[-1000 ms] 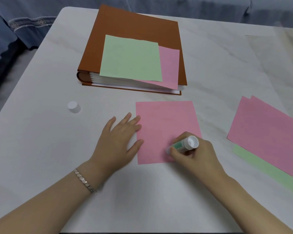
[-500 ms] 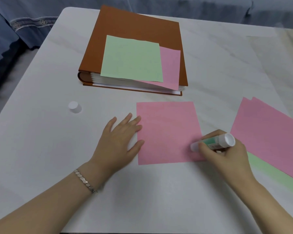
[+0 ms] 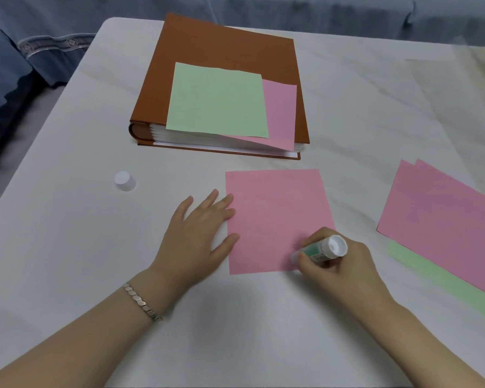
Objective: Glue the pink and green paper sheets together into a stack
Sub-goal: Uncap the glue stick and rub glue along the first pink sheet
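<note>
Pink sheet, green-and-white glue stick, brown binder, white marbled table.

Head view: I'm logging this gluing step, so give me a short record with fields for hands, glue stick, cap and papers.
left hand: flat, fingertips on the centre pink sheet's left edge
right hand: grips glue stick, tip on that sheet's lower right
cap: off, on table, left of left hand
brown album: bears top green sheet overlapping lower pink sheet
right pile: loose pink sheets over loose green sheet
</note>
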Motion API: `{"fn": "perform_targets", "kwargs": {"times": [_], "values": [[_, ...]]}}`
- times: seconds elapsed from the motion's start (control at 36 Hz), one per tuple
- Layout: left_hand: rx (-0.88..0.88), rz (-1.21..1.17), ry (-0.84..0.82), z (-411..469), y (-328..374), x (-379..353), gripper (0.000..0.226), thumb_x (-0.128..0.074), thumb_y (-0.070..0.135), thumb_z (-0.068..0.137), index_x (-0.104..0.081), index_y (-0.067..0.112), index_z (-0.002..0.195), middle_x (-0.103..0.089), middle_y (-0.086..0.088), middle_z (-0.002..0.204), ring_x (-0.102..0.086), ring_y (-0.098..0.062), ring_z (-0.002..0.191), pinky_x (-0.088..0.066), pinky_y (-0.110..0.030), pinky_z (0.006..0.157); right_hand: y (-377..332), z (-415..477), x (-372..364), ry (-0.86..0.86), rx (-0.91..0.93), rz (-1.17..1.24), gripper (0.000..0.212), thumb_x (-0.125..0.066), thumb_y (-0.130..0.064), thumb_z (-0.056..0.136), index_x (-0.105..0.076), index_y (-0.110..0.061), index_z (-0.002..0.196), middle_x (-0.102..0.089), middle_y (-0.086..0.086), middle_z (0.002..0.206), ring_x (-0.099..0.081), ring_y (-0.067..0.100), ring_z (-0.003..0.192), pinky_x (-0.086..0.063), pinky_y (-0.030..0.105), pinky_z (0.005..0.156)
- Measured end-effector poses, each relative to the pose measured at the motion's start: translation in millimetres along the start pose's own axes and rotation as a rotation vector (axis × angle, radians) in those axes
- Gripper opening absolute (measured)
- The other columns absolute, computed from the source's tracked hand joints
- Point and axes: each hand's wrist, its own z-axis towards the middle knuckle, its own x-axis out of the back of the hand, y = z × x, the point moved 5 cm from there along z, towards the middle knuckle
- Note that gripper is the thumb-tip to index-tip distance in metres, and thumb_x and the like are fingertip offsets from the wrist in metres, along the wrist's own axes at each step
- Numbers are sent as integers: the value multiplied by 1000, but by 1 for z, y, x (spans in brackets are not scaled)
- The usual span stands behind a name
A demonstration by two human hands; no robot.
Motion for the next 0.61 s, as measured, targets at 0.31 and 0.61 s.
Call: {"fn": "perform_targets", "kwargs": {"times": [0.31, 0.61], "values": [[-18, 3, 11, 1, 2, 2, 50, -35, 47, 89, -62, 16, 118, -49, 3, 140, -37, -18, 135, -13, -37, 110, 24, -6, 30, 84, -78, 23, 9, -70, -12, 73, -64, -16, 68, -65, 1, 65, -48, 6, 53, -37, 15, 49], [-288, 195, -68, 49, 7, 12, 42, -37, 35, 91, -68, 19, 114, -64, -3, 105, -58, -28, 102, -38, -35, 92, 34, -18, 69, 274, -77, 162, 21, -72, -6, 78, -63, -24, 71, -66, -20, 67, -57, 0, 59, -39, 8, 50]]}}
